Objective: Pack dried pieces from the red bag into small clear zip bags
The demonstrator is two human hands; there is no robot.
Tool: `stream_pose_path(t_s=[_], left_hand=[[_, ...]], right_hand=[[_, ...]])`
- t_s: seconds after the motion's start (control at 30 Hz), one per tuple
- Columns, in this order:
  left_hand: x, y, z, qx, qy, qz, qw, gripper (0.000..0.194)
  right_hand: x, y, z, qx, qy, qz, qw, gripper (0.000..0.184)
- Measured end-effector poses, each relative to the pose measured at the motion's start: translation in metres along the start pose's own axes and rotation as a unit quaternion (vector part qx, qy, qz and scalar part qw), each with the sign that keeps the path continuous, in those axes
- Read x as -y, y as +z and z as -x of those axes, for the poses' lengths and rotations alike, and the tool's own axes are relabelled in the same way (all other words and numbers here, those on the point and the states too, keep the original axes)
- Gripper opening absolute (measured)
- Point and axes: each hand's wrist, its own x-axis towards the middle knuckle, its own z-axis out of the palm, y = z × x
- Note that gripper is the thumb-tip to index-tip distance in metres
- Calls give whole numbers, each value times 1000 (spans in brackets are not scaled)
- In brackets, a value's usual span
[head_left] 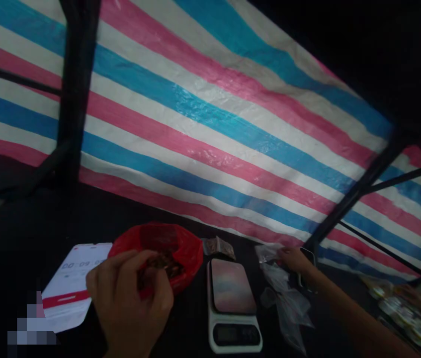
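My left hand [130, 296] is curled at the rim of a red plastic bag [165, 248] that holds small brown pieces [167, 266], its fingers pinched in among them. What the fingers grip is hidden. A white kitchen scale [232, 303] with a shiny plate sits just right of the bag. My right hand [294, 258] reaches out to the far side of the scale and rests on a heap of small clear plastic bags [283, 293], fingers closed on one of them.
A phone [74, 283] with a lit white screen lies left of the red bag. A small foil packet [217, 246] lies behind the scale. A striped pink, blue and white tarp [210, 124] on dark poles forms the backdrop. Packed items [404, 311] lie at far right.
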Motion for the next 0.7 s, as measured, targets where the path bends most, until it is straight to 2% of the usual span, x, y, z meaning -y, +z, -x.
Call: stream_pose_path(t_s=[0.1,0.23,0.33,0.47,0.57,0.7], left_hand=[[-12,1,6,21,54,18,998,26],[-14,6,9,20,75,32,996,19],[-10,11,14,6,99,33,995,17],[-11,18,28,45,81,22,995,21],[-16,19,36,50,78,34,995,23],[-21,18,39,44,84,43,995,21]], right_hand=[[-32,10,0,0,-4,47,999,36],[-51,26,-2,-25,-81,80,993,37],[-58,41,-5,17,-136,88,987,36],[-66,58,-2,58,-144,101,983,33],[-69,57,0,73,-149,115,979,33],[-62,38,-5,91,-160,139,973,33]])
